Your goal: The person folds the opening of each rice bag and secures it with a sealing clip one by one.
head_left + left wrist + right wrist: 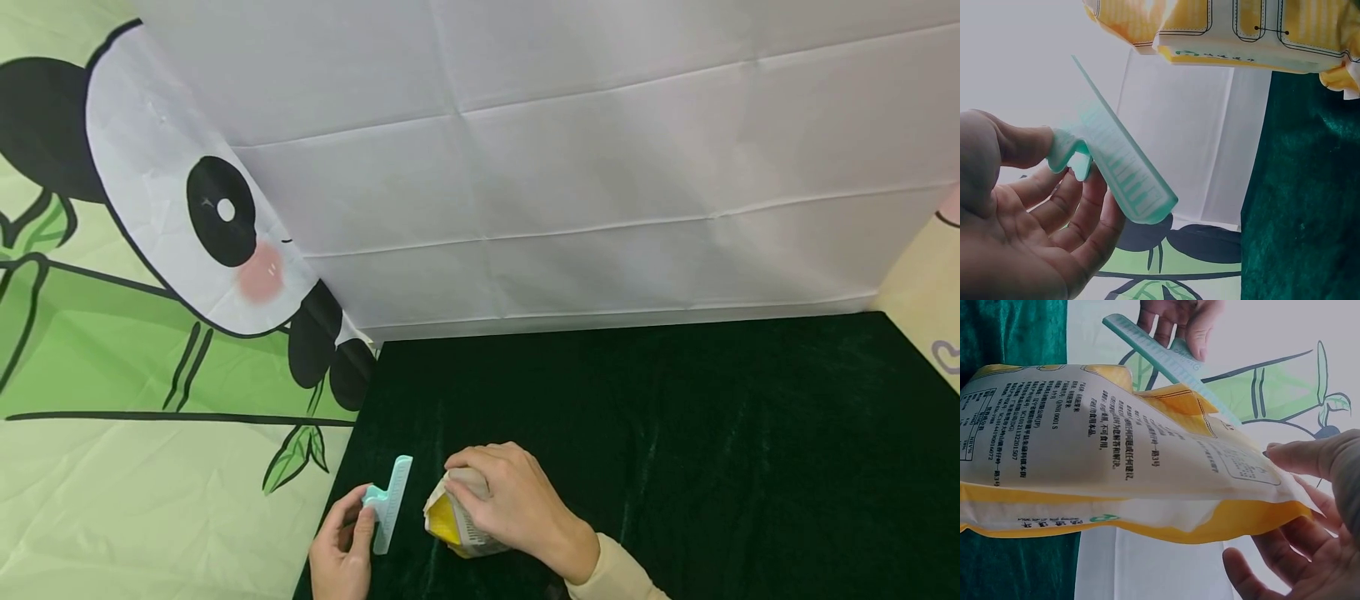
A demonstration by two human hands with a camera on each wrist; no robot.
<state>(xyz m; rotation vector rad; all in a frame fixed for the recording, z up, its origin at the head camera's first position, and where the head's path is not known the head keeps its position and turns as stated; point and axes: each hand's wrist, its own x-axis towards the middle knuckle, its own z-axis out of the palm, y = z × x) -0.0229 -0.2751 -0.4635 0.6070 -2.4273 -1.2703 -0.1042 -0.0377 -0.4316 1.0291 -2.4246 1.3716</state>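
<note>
A mint-green bag clip point(393, 502) with a long ridged bar is pinched by its handle between the thumb and fingers of my left hand point(345, 546). The left wrist view shows the thumb on one lever of the clip point(1130, 169) and fingertips on the other. To its right, my right hand point(519, 504) grips a yellow and white printed packet point(474, 540) at its top edge. In the right wrist view the thumb lies on one face of the packet point(1122, 437), fingers on the other. Clip and packet are apart in the head view.
A dark green velvet cloth point(675, 433) covers the table. White fabric point(600, 183) hangs behind it, and a green panda-print sheet point(187, 375) hangs along the left side. Cream printed fabric point(926, 292) stands at the right edge.
</note>
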